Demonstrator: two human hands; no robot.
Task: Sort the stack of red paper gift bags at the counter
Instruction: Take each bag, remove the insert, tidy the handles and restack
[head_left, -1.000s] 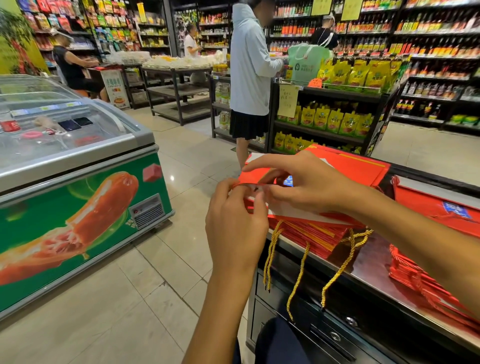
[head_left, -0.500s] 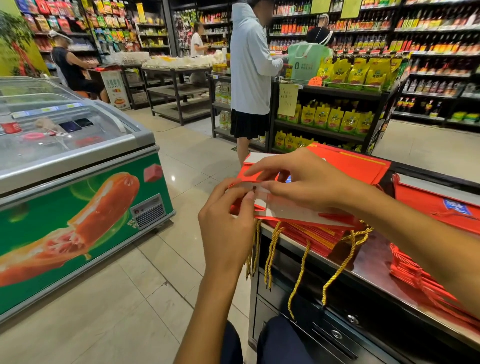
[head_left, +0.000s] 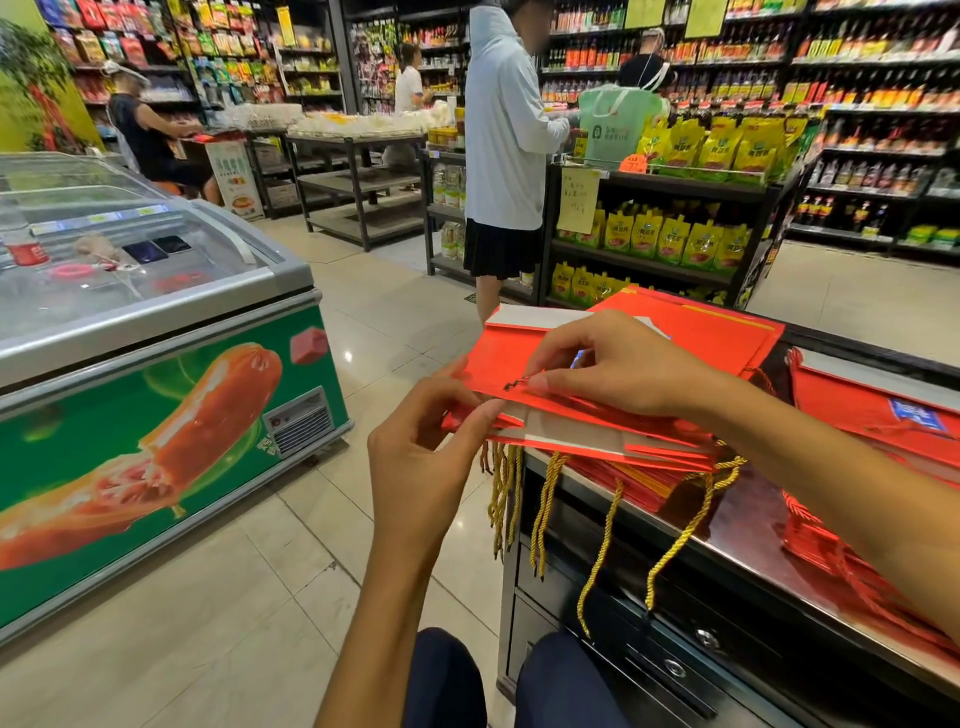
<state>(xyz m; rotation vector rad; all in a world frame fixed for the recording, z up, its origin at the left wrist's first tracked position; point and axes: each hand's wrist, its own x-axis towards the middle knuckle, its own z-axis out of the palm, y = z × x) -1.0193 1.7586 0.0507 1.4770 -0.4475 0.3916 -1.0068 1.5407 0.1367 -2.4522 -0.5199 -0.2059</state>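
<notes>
Red paper gift bags (head_left: 618, 457) lie flat in a stack on the near left corner of the dark surface (head_left: 748, 525), their edge overhanging it. The left hand (head_left: 421, 457) pinches the stack's overhanging corner, its grip clamped on the bag edges. The right hand (head_left: 618, 364) rests on top, fingers curled, pinching the top bag (head_left: 498, 364) near a small dark mark. The bags are bright red with white inner folds; gold twisted cord handles (head_left: 602, 551) dangle over the surface's front. A second red stack (head_left: 862, 415) lies to the right, apart.
</notes>
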